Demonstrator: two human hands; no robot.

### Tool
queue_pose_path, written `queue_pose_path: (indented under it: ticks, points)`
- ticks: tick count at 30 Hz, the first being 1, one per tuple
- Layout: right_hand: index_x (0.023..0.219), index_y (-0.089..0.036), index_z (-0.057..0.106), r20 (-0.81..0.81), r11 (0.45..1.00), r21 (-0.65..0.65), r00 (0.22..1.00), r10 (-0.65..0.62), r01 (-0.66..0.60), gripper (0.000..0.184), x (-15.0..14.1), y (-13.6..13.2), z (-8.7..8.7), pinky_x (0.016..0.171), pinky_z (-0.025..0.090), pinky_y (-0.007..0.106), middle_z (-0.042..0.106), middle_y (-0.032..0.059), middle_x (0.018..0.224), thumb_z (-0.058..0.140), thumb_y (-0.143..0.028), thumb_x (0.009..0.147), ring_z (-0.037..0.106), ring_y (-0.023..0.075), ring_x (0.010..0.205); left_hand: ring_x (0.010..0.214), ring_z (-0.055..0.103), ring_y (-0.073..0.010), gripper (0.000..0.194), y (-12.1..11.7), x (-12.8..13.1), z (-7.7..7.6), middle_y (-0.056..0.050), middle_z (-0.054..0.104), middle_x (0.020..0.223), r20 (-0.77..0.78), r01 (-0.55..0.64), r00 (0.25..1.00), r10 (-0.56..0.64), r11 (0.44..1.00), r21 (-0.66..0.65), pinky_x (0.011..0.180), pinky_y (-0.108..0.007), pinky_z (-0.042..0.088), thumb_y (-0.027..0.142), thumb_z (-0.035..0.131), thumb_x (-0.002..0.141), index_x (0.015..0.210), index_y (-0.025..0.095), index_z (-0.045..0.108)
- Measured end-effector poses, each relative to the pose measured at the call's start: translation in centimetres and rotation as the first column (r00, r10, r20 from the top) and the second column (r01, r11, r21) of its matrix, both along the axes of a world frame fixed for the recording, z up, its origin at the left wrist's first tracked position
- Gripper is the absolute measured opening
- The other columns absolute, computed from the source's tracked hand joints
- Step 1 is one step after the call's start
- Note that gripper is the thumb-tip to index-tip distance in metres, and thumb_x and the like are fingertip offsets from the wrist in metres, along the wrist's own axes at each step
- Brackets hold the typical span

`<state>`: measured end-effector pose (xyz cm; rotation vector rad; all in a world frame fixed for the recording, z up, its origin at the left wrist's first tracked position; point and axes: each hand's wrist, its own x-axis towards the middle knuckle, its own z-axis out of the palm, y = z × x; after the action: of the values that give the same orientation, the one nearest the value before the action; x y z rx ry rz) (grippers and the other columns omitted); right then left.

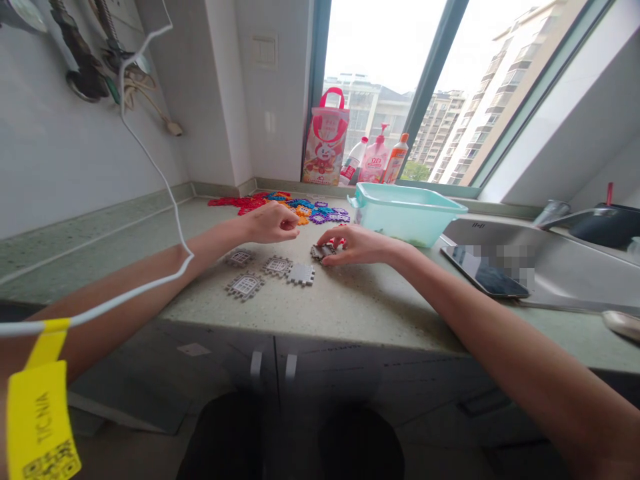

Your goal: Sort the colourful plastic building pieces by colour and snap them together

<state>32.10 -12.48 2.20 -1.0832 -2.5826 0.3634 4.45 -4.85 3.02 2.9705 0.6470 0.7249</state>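
My right hand [357,245] has its thumb and fingers round the edges of grey plastic interlocking tiles [324,252], which look like a small stack on the counter. To the left, my left hand [273,222] is curled into a loose fist with no piece showing in it. In front of it lie more grey tiles with toothed edges: a solid tile [301,274], a tile with a window pattern [277,266], an arched-window tile [245,285] and another [239,257] close to my left wrist. Behind my hands spread red pieces [235,202], blue pieces [301,203] and purple pieces [327,215].
A turquoise plastic basin [407,210] stands behind my right forearm. A phone [483,272] lies at the edge of the steel sink [565,267]. Bottles [375,160] and a pink bag [325,143] line the windowsill. A white cable [167,187] hangs across the left side.
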Motion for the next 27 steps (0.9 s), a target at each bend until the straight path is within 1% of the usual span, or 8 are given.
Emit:
queue_pose_path:
  ticks: [3,6,12,16,19,22,24,27]
  points:
    - [0.12,-0.024,0.077,0.01,1.0,-0.008,1.0,-0.019,0.02,0.039,-0.1,-0.2,0.2,0.085,0.052,0.032,0.077,0.0035,0.115,0.083,-0.043,0.085,0.07,0.0247,0.1,0.052,0.026,-0.009,0.035,1.1,-0.5,-0.4,0.006,0.026,0.052,-0.01,-0.036,0.999,0.036,0.999,0.0,0.053,-0.029,0.021,0.024,0.057,0.075,0.055,0.021,0.029]
    - [0.117,-0.024,0.078,0.023,1.0,0.004,0.999,-0.025,0.025,0.034,-0.3,-0.5,0.3,0.085,0.052,0.032,0.077,0.003,0.11,0.082,-0.038,0.086,0.07,0.023,0.095,0.053,0.024,-0.0095,0.035,1.8,-0.9,-0.8,0.005,0.023,0.054,-0.019,-0.079,0.997,0.078,0.996,-0.045,0.053,-0.03,0.02,0.024,0.053,0.074,0.055,0.022,0.024]
    - [0.114,-0.021,0.077,-0.005,0.997,0.075,1.0,-0.008,0.009,0.031,-0.6,-0.4,0.0,0.08,0.051,0.031,0.077,0.0038,0.104,0.08,-0.034,0.085,0.07,0.0212,0.089,0.052,0.027,-0.0104,0.036,3.5,-2.0,-1.1,0.005,0.024,0.051,-0.007,-0.246,0.969,0.246,0.968,-0.048,0.055,-0.032,0.02,0.028,0.056,0.071,0.051,0.022,0.027]
    - [0.113,-0.023,0.077,-0.086,0.969,0.245,0.996,-0.012,0.033,0.029,-0.6,-0.2,-0.1,0.082,0.051,0.032,0.077,0.003,0.102,0.078,-0.034,0.086,0.07,0.0208,0.088,0.052,0.03,-0.0115,0.035,4.7,-2.9,-1.2,0.004,0.03,0.05,-0.082,-0.393,0.918,0.387,0.917,-0.07,0.057,-0.033,0.02,0.032,0.059,0.072,0.048,0.021,0.035]
    - [0.115,-0.023,0.077,-0.166,0.896,0.422,0.983,-0.073,0.137,0.031,0.0,0.0,0.5,0.084,0.051,0.034,0.076,0.0047,0.105,0.076,-0.04,0.089,0.069,0.0221,0.089,0.054,0.038,-0.0137,0.034,5.4,-3.5,-1.2,0.002,0.039,0.051,-0.203,-0.461,0.879,0.431,0.877,-0.134,0.058,-0.034,0.022,0.038,0.062,0.073,0.049,0.02,0.046]
    - [0.117,-0.024,0.075,-0.252,0.782,0.558,0.955,-0.159,0.278,0.031,1.1,-0.1,1.6,0.088,0.051,0.037,0.074,0.0069,0.111,0.072,-0.042,0.092,0.068,0.0251,0.096,0.054,0.042,-0.0151,0.036,5.9,-3.9,-1.1,0.001,0.044,0.053,-0.255,-0.472,0.871,0.42,0.859,-0.197,0.058,-0.034,0.023,0.044,0.064,0.074,0.051,0.021,0.048]
    - [0.117,-0.024,0.074,-0.308,0.694,0.609,0.921,-0.239,0.384,0.03,2.1,0.0,2.3,0.09,0.052,0.04,0.073,0.0076,0.114,0.069,-0.042,0.093,0.068,0.027,0.1,0.054,0.042,-0.0153,0.038,6.0,-4.1,-1.1,0.0,0.045,0.054,-0.267,-0.463,0.875,0.403,0.858,-0.222,0.058,-0.034,0.023,0.047,0.064,0.075,0.052,0.021,0.048]
    - [0.117,-0.025,0.073,-0.391,0.563,0.624,0.84,-0.376,0.542,0.029,3.7,0.3,3.0,0.087,0.053,0.042,0.073,0.0079,0.115,0.068,-0.042,0.093,0.068,0.0286,0.1,0.054,0.042,-0.0158,0.04,5.8,-4.2,-1.0,-0.001,0.048,0.055,-0.278,-0.454,0.879,0.388,0.86,-0.234,0.058,-0.034,0.024,0.05,0.064,0.075,0.052,0.021,0.048]
